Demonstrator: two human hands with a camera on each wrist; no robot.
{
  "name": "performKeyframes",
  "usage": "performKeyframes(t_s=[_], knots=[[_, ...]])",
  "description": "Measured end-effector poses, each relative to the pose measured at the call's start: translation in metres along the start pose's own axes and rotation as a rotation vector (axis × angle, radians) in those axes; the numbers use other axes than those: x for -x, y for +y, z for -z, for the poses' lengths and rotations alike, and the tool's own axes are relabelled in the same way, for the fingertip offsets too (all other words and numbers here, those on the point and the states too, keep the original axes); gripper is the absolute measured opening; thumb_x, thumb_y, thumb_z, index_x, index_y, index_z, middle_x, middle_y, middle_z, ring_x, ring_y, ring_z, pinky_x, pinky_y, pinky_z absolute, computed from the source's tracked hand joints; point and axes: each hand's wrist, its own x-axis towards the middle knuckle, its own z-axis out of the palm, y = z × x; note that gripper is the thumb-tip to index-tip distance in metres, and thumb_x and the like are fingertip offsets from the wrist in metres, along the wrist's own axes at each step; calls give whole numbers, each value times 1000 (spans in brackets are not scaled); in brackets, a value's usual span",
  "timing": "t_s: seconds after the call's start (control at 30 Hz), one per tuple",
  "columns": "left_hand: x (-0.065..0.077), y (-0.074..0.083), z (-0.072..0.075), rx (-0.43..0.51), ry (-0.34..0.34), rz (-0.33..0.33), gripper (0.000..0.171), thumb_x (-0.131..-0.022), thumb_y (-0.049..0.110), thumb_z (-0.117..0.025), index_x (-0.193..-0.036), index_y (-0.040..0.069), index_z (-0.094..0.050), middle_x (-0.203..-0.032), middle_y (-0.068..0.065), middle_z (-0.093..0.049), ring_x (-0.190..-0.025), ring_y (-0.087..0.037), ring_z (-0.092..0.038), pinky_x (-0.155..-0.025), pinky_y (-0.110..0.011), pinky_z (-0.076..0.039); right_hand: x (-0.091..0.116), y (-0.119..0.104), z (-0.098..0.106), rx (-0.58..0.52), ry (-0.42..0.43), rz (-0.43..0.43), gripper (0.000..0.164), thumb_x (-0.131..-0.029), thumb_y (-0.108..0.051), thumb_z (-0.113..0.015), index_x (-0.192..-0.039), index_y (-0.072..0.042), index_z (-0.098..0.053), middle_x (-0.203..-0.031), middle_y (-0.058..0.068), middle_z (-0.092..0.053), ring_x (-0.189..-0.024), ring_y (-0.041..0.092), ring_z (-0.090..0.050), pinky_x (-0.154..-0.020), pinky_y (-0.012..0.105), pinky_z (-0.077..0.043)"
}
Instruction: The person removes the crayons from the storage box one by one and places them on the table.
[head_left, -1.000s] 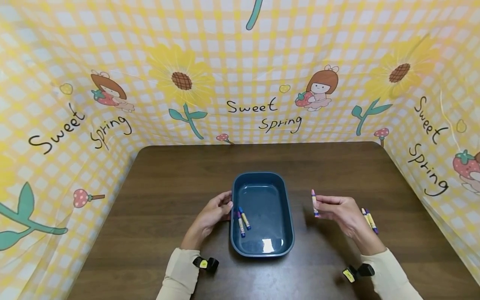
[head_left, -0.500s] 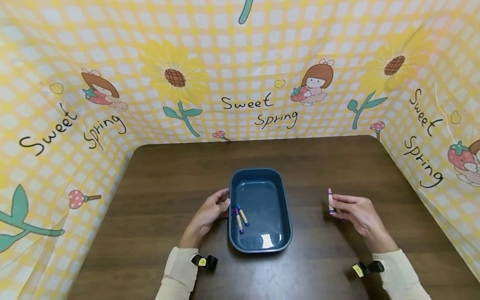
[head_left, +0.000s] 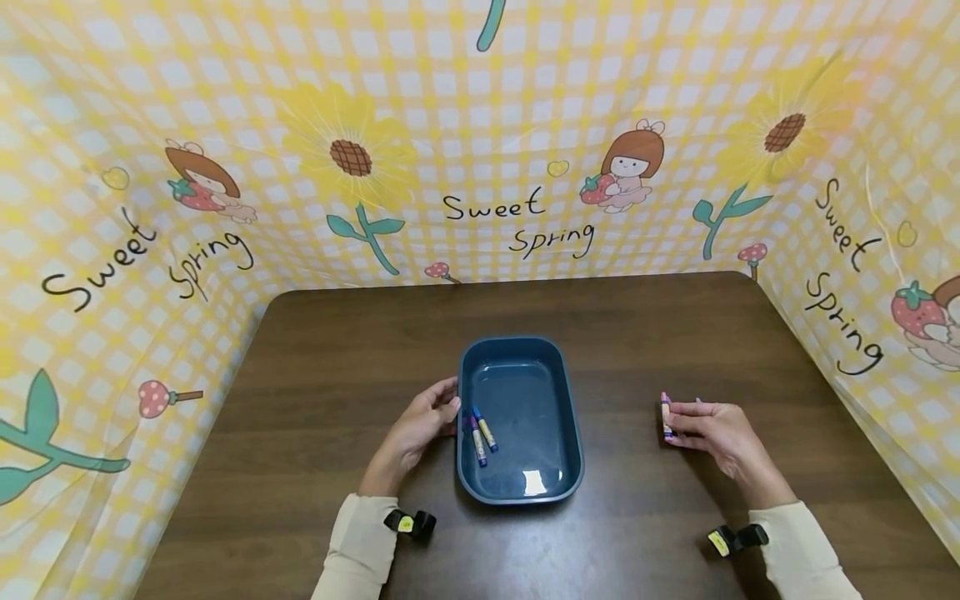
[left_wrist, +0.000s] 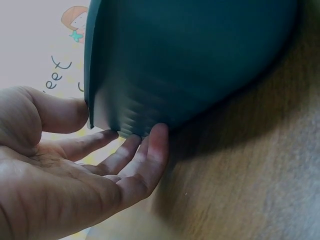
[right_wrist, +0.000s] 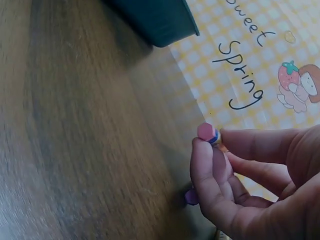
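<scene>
A dark blue tray [head_left: 525, 487] lies on the table, and my left hand [head_left: 423, 425] grips its left side. In the left wrist view the thumb is at the rim and the fingertips [left_wrist: 159, 134] are against the outer wall. To the tray's right, my right hand [head_left: 716, 433] pinches a pink crayon [head_left: 666, 418] between thumb and fingers; its pink end [right_wrist: 205, 131] faces the right wrist camera. A purple crayon end [right_wrist: 191, 196] shows beside the lower fingers, the rest hidden by the hand. Two crayons, one purple [head_left: 478, 443] and one blue-tipped [head_left: 487, 431], lie inside the tray.
The brown wooden table [head_left: 360, 333] has a checked yellow and white cloth [head_left: 480, 125] standing around its back and sides. Another crayon [right_wrist: 221, 234] shows partly under the right hand at the bottom of the right wrist view.
My right hand has moved right, away from the tray, with the pink crayon, then slightly lower, now covering most of the crayons lying there. The left hand stays on the tray.
</scene>
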Motion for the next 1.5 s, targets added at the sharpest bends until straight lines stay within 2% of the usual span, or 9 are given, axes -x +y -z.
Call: performKeyframes(t_s=[0.1,0.17,0.33,0.53,0.73,0.9,1.17,1.23,1.5], knots=[[1,-2,0,5,7,-7,46,-107,8,-48,-152,3,-42,-139,-21,-53,-111,-28,-57,-84,-31,-54,-1,-1,-4,125,1,3,28,-91,7,-68,-115,20,-65,-90,3,-73,-77,13,-72,-73,33,-62],[2,-3,0,7,10,-13,46,-107,9,-48,-151,2,-43,-138,-21,-53,-109,-27,-58,-83,-31,-53,-1,-1,-6,209,3,5,37,-91,7,-67,-121,28,-55,-90,5,-71,-76,13,-71,-72,33,-62],[3,-4,0,5,13,-18,46,-107,10,-49,-151,2,-43,-138,-21,-54,-110,-28,-59,-83,-30,-54,-1,-2,-11,313,22,-2,39,-91,9,-65,-120,31,-51,-87,7,-70,-73,15,-71,-70,35,-62],[4,-2,1,12,18,-22,45,-106,9,-49,-151,2,-43,-137,-20,-55,-110,-28,-59,-83,-31,-55,-2,-5,-19,408,73,3,34,-91,9,-65,-116,29,-56,-83,8,-70,-69,15,-72,-67,32,-62],[4,-2,1,11,17,-8,45,-107,9,-48,-150,2,-44,-136,-20,-55,-109,-28,-59,-82,-30,-54,-1,-6,-26,602,151,35,25,-89,5,-68,-107,22,-67,-82,15,-73,-64,16,-73,-62,30,-61],[5,-1,1,5,9,-13,45,-107,8,-48,-150,0,-43,-137,-22,-54,-110,-29,-59,-82,-31,-55,-1,-5,-30,727,164,66,20,-88,3,-68,-101,18,-70,-82,18,-74,-63,15,-72,-59,29,-59],[5,1,1,-5,10,-27,45,-107,8,-47,-151,-1,-42,-136,-23,-54,-109,-29,-59,-83,-32,-56,-2,-5,-34,1009,209,203,11,-83,-5,-74,-87,5,-76,-76,11,-74,-65,14,-64,-58,27,-49],[5,0,1,-9,10,-29,45,-107,9,-47,-151,-1,-42,-136,-23,-54,-109,-29,-59,-83,-33,-56,-2,-5,-35,1048,219,220,10,-81,-6,-75,-85,3,-77,-76,9,-75,-64,13,-62,-59,28,-46],[7,-2,0,-5,20,-27,45,-107,8,-48,-151,0,-42,-136,-22,-54,-109,-28,-59,-84,-33,-56,2,-4,-36,1085,221,233,7,-82,-6,-74,-84,0,-77,-76,8,-75,-66,12,-60,-61,30,-46]])
